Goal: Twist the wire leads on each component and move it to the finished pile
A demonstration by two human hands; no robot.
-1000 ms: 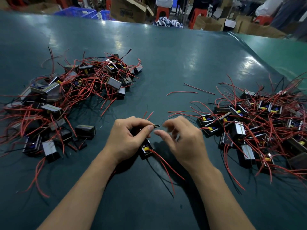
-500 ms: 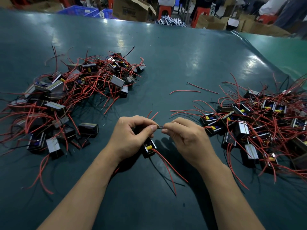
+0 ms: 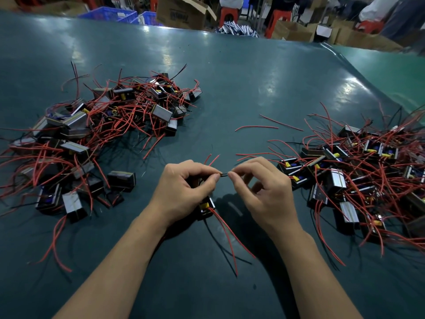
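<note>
- Fingertips of the left hand point(image 3: 184, 192) pinch a short dark wire end point(image 3: 224, 174) between thumb and forefinger, and the thumb and forefinger of the right hand point(image 3: 266, 194) close on the same end from the other side; the two pinches sit just apart, with a sliver of the lead showing between them.
- Below the left fingers and partly hidden under that palm, the component point(image 3: 207, 207) in work shows its yellow tab, with red leads point(image 3: 227, 236) trailing from it toward the person.
- Judging by this grip, the twist on this lead is under way, not finished; whether the component's other leads are twisted cannot be told.
- Well out to the left of the fingers lies one heap of components point(image 3: 92, 134), and to their right another heap point(image 3: 356, 171). Which is the finished pile cannot be read from the picture.
- Both heaps are large, so the job looks mid-run: this piece has yet to be set down, and many may remain.
- Two loose red wires point(image 3: 257, 127) lie on the green table point(image 3: 230, 77) beyond the fingers.
</note>
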